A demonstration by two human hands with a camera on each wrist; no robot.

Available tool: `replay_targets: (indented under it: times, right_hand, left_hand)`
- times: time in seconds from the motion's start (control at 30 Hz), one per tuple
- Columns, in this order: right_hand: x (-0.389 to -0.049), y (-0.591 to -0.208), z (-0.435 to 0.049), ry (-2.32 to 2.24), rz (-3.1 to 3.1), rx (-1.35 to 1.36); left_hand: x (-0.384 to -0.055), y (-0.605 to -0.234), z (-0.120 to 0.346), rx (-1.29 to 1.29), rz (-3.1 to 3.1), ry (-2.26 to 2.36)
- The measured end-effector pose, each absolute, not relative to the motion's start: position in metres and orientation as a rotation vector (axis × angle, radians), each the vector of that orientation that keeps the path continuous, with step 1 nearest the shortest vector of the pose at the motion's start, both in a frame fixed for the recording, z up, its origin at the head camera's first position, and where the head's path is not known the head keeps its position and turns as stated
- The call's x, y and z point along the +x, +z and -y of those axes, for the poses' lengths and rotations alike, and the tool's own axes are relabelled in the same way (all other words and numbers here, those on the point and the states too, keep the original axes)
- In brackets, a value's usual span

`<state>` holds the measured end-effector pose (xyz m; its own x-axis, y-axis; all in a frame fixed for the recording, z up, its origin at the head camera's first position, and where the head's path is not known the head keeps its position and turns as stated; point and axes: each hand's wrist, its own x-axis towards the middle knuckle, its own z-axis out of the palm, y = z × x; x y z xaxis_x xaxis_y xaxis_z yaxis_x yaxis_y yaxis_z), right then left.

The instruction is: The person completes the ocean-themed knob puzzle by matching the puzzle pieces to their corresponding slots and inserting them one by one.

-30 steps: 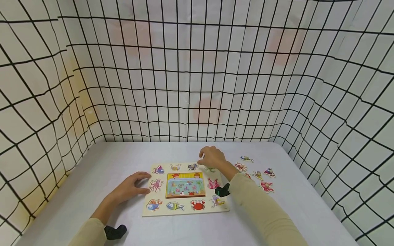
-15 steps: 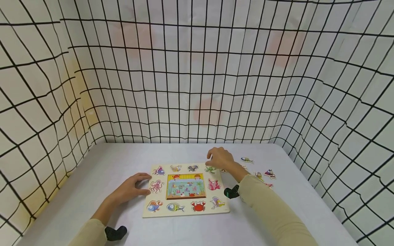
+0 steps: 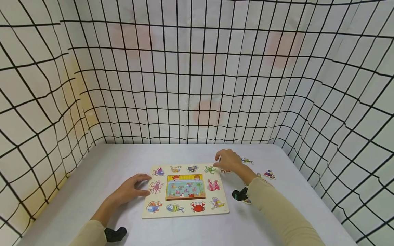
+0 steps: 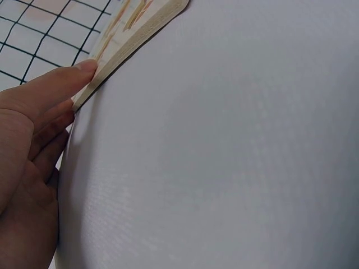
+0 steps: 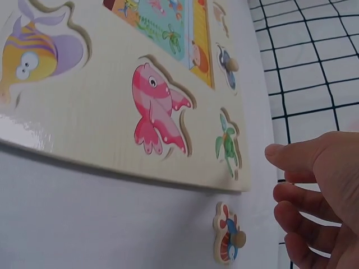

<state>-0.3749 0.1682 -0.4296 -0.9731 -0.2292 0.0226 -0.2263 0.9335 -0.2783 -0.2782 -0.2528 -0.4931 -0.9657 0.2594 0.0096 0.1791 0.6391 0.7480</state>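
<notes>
A pale wooden puzzle board [image 3: 184,215] with sea-animal recesses lies on the table. My left hand [image 3: 133,186] rests against its left edge, thumb and fingers apart; in the left wrist view the thumb [image 4: 67,81] touches the edge. At the upper right corner, my right hand [image 3: 229,160] hovers with loosely curled fingers, and the right wrist view shows nothing between them. A knobbed grey piece [image 5: 227,67] sits in the board's top row. Below the right hand lies a loose red-and-blue piece with a wooden knob [image 5: 227,232], close to the board's corner.
To the right are a loose striped fish piece [image 3: 247,160] and a dark purple-and-red piece [image 3: 270,174]. The right forearm partly covers other pieces there. A black grid net [image 3: 191,85] encloses the back and sides of the white table [image 3: 123,153].
My right hand has moved right, from over the board's top row to beyond its upper right corner, uncovering the green turtle recess. My left hand stays at the left edge.
</notes>
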Motion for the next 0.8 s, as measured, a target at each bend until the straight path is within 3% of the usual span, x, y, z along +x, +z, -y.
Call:
replay_targets:
  times: [0.8]
  right_hand:
    - [-0.38, -0.456, -0.206, -0.455, -3.091, -0.284]
  left_hand:
    - [-0.277, -0.494, 0.255, 0.378, -2.757, 1.25]
